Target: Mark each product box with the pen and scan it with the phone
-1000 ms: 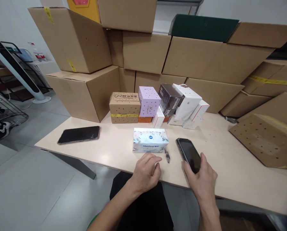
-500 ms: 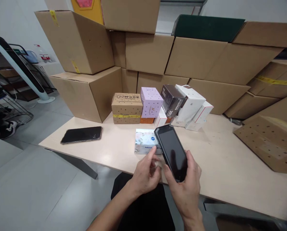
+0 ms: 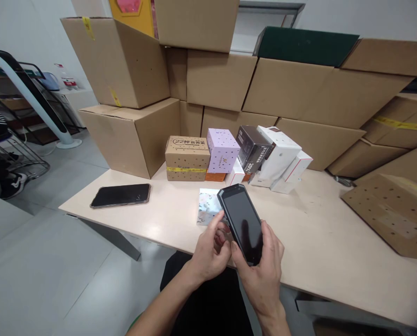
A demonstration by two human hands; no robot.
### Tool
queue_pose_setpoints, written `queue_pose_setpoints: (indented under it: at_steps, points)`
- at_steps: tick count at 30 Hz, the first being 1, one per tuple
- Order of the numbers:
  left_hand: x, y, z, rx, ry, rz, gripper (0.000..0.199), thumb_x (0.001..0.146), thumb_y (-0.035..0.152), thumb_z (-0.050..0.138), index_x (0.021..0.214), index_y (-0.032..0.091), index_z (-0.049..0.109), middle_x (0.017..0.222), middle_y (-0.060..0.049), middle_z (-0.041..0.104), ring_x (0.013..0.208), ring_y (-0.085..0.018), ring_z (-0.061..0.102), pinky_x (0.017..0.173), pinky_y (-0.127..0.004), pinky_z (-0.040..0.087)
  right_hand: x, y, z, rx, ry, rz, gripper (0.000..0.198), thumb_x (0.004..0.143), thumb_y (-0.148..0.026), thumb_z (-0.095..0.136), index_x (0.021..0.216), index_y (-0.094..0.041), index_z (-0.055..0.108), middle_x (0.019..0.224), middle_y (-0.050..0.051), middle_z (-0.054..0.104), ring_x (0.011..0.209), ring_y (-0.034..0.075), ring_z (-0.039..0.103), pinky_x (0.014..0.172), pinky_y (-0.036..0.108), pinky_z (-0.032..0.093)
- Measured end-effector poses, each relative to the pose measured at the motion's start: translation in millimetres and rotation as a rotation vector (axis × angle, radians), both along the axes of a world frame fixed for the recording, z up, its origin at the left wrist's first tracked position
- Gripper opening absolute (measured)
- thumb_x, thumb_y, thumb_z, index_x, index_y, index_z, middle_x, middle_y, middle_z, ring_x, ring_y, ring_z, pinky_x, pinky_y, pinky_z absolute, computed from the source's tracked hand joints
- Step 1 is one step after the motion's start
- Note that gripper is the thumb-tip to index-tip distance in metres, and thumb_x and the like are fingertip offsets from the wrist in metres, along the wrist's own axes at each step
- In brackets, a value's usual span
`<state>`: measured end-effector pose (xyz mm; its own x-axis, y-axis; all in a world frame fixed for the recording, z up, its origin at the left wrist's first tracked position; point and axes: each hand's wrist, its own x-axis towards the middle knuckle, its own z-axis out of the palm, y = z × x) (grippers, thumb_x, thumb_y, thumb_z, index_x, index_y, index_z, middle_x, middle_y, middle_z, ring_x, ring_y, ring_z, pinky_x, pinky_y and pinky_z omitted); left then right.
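Observation:
My right hand (image 3: 264, 275) grips the lower part of a black rugged smartphone (image 3: 244, 224), with the thumb on its left edge and fingers on its right. The screen faces me and is dark apart from reflections. My left hand (image 3: 210, 252) is at the phone's left edge, its index fingertip against or very close to that side. Its other fingers are loosely curled, with nothing visible in them. Behind the phone lies a small pale box with a floral print (image 3: 207, 207), its right part hidden by the phone.
A second phone (image 3: 121, 195) lies on the table (image 3: 320, 233) at the left. Behind are a brown printed carton (image 3: 187, 158), a lilac box (image 3: 223, 150), a dark brown box (image 3: 253, 147) and white boxes (image 3: 280, 156). Large cardboard boxes (image 3: 285, 88) are stacked at the back.
The phone and my right hand have moved slightly left, closer to my left hand, covering more of the floral box. The view has shifted a little.

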<state>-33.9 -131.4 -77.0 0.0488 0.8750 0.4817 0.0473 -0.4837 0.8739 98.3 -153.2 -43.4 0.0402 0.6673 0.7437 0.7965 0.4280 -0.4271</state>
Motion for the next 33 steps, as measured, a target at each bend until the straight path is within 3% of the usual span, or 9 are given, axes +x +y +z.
queue_pose_setpoints:
  at_steps: [18,27,33]
  points:
    - [1.5,2.1,2.6,0.033,-0.091,0.009,0.076,0.086,0.007,0.051,0.152,0.029,0.021,0.088,0.001,0.052,0.066,-0.008,0.049,0.059,-0.019,0.043,-6.0,7.9,-1.8,0.042,-0.007,0.026,0.084,0.087,-0.038,0.068,0.156,-0.021,0.024,0.138,0.021,0.05,0.127,0.036,0.048,0.097,0.059,0.047]
    - [1.9,2.3,-0.7,0.043,-0.118,0.03,0.074,0.088,0.008,0.053,0.151,0.028,0.02,0.092,-0.001,0.055,0.07,-0.009,0.052,0.061,-0.02,0.044,-9.3,9.9,1.1,0.07,-0.034,0.034,0.083,0.088,-0.038,0.067,0.156,-0.019,0.023,0.136,0.021,0.05,0.126,0.035,0.049,0.098,0.056,0.047]
    - [1.7,-1.1,-1.8,0.121,-0.134,0.117,0.068,0.09,0.008,0.05,0.149,0.03,0.027,0.096,-0.002,0.058,0.075,-0.011,0.054,0.069,-0.023,0.049,8.5,13.9,-0.2,0.041,0.001,-0.112,0.082,0.086,-0.043,0.068,0.154,-0.019,0.029,0.139,0.021,0.051,0.126,0.035,0.049,0.098,0.055,0.044]
